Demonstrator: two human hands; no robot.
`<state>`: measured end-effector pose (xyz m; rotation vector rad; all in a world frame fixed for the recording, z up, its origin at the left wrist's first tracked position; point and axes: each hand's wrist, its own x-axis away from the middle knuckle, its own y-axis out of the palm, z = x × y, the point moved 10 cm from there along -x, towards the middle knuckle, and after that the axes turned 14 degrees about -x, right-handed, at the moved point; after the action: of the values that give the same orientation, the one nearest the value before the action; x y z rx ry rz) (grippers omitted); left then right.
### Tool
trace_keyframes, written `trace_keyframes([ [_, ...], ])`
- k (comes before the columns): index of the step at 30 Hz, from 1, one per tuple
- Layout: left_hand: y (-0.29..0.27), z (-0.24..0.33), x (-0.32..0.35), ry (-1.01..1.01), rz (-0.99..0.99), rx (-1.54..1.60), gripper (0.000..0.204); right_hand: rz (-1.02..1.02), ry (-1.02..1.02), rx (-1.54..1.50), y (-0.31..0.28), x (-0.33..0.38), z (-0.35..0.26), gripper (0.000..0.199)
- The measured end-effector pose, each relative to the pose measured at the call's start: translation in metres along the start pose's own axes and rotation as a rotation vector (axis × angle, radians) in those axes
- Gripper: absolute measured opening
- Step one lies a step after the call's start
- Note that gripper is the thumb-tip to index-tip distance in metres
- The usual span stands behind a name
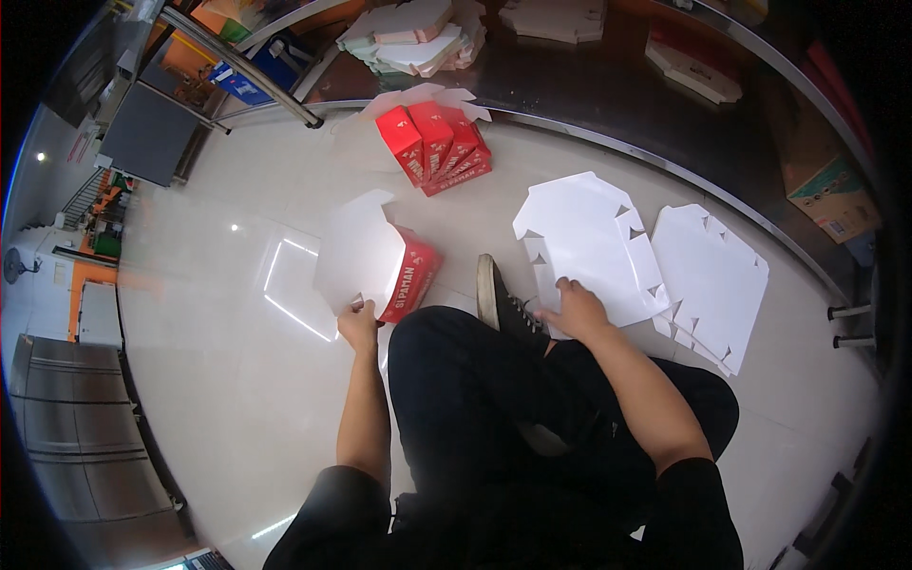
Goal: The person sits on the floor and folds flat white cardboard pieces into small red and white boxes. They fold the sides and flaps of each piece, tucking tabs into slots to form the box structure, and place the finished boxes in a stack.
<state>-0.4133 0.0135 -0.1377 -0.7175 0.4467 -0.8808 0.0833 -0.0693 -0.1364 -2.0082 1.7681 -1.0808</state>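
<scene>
I sit on the floor with legs folded. To the left of my knee stands a partly folded food carton (408, 276), red outside and white inside, with its large flaps raised. My left hand (357, 325) is closed on its near edge, thumb and fingers pinching the cardboard. On the right lies a flat white carton blank (594, 237) with slots and tabs along its sides. My right hand (577, 311) rests at the blank's near left edge, fingers and thumb apart. Beside it lies another flat white blank (719, 285), slightly turned.
Several folded red cartons (435, 142) stand close together ahead. Behind them runs a low dark metal shelf (532, 81) with stacks of flat blanks (413, 38). A cardboard box (826, 195) is at the far right. My dark shoe (510, 309) is between the carton and the blanks.
</scene>
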Motion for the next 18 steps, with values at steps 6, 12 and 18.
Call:
trace_keyframes([
  [6, -0.015, 0.032, -0.003, 0.051, 0.114, 0.001, 0.023, -0.035, 0.008, 0.109, 0.013, 0.0, 0.008, 0.042],
  [12, -0.021, 0.042, -0.01, 0.252, 0.135, -0.408, 0.03, 0.011, 0.164, -0.039, 0.003, -0.009, 0.025, 0.029],
  [18, -0.058, 0.03, 0.0, 0.098, 0.233, -0.126, 0.037, 0.027, 0.228, -0.167, -0.008, -0.016, 0.05, 0.028],
])
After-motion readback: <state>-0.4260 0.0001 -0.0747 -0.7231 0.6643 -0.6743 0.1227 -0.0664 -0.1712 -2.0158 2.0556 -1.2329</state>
